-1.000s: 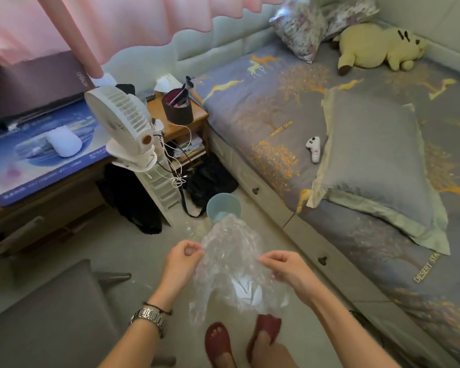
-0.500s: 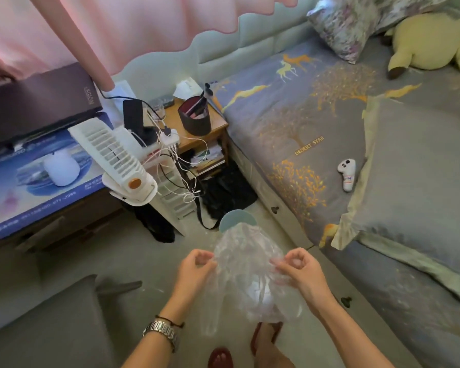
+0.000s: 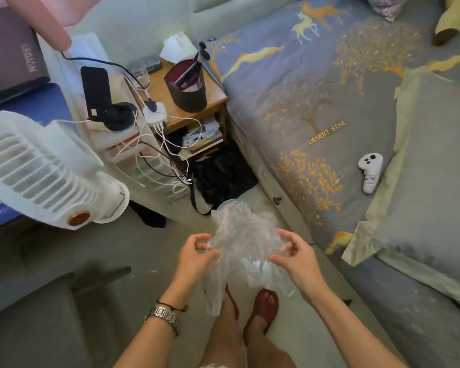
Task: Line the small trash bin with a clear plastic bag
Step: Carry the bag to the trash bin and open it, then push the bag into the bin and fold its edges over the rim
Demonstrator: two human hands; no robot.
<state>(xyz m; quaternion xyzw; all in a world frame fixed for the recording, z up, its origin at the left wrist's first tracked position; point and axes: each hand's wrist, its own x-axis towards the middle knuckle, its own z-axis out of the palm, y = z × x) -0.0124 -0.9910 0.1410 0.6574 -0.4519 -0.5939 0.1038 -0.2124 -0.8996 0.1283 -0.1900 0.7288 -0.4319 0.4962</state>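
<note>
A crumpled clear plastic bag [image 3: 243, 243] hangs in front of me, low in the middle of the head view. My left hand [image 3: 194, 254] pinches its left edge and my right hand [image 3: 294, 256] pinches its right edge, a short gap between them. The bag's tail droops down over my feet. The small pale blue trash bin [image 3: 230, 201] stands on the floor just beyond the bag, beside the bed. Only a sliver of its rim shows above the bag; the rest is hidden.
A bed [image 3: 343, 115] with a grey pillow [image 3: 436, 166] and a white controller [image 3: 369, 172] fills the right side. A wooden nightstand [image 3: 186, 102] with cables, a white drawer unit [image 3: 149, 166], a white fan [image 3: 43, 168] and a black bag [image 3: 221, 176] crowd the left and far side. A grey chair [image 3: 37, 320] sits at lower left.
The view has moved forward and tilted down toward the bin. My hands have drawn closer together on the bag, which now covers nearly all of the bin.
</note>
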